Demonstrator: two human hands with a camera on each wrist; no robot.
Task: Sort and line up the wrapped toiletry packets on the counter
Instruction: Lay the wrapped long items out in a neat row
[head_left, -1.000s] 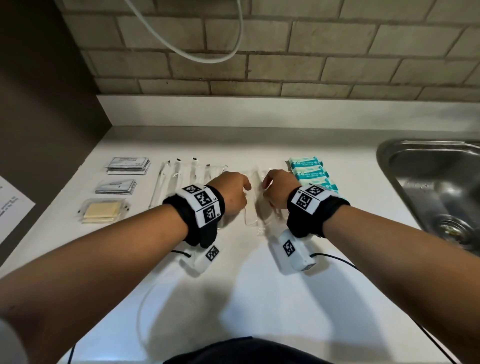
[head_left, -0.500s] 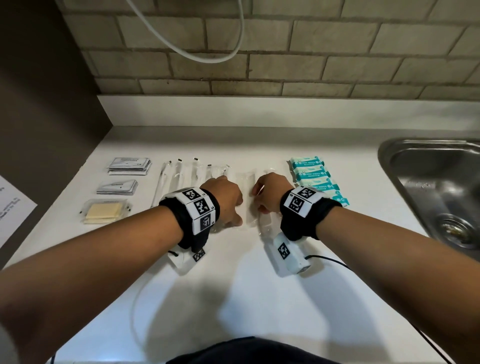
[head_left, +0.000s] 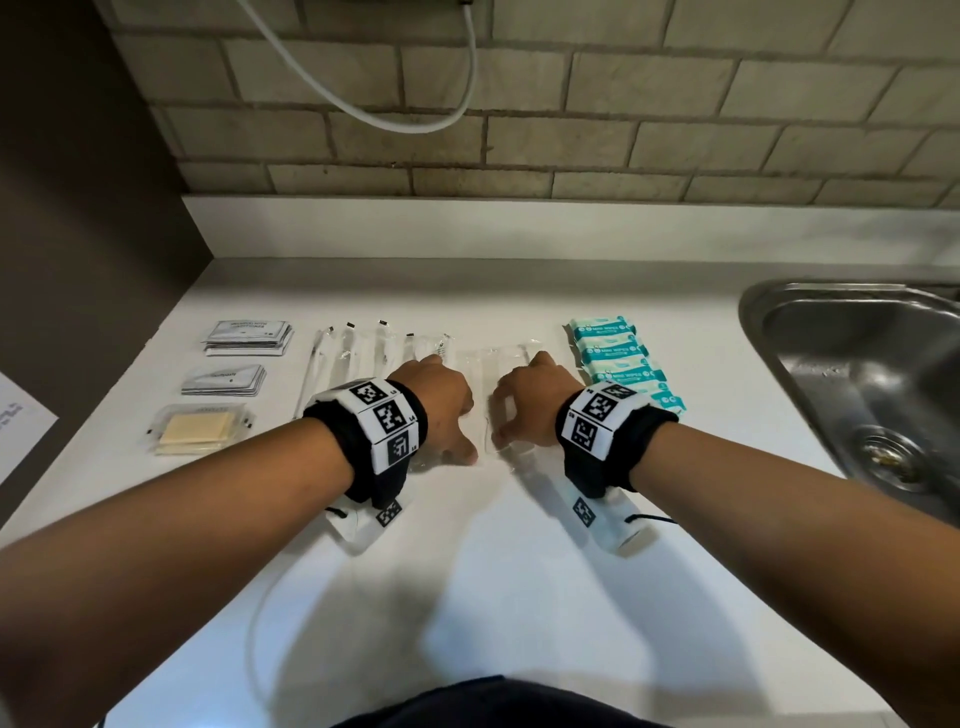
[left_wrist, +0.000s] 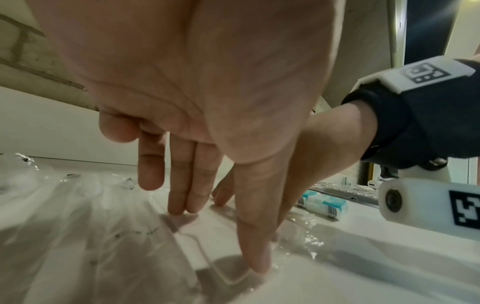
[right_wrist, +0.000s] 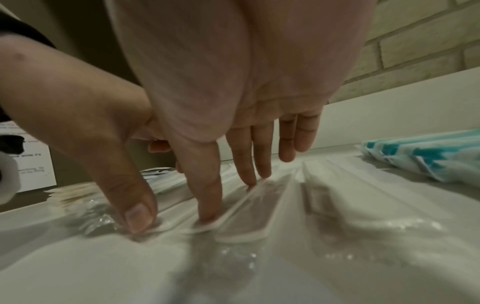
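Note:
Several clear wrapped packets (head_left: 493, 364) lie side by side in the middle of the white counter (head_left: 519, 571). My left hand (head_left: 439, 410) presses its straight fingers (left_wrist: 182, 195) and thumb down on the left packets. My right hand (head_left: 530, 405) does the same just to the right, its fingertips (right_wrist: 246, 174) on a clear packet (right_wrist: 249, 216) with a flat piece inside. Wrapped toothbrushes (head_left: 353, 353) lie in a row to the left. Teal wipe packs (head_left: 618, 358) overlap in a row to the right. Neither hand grips anything.
Two stacks of grey sachets (head_left: 247, 338) and a clear packet with a yellow item (head_left: 197, 428) sit at the far left. A steel sink (head_left: 857, 364) opens at the right. A dark wall (head_left: 78, 260) bounds the left, a brick wall the back.
Both hands have slid a little toward me along the clear packets and now press flat on them. The other rows have not moved.

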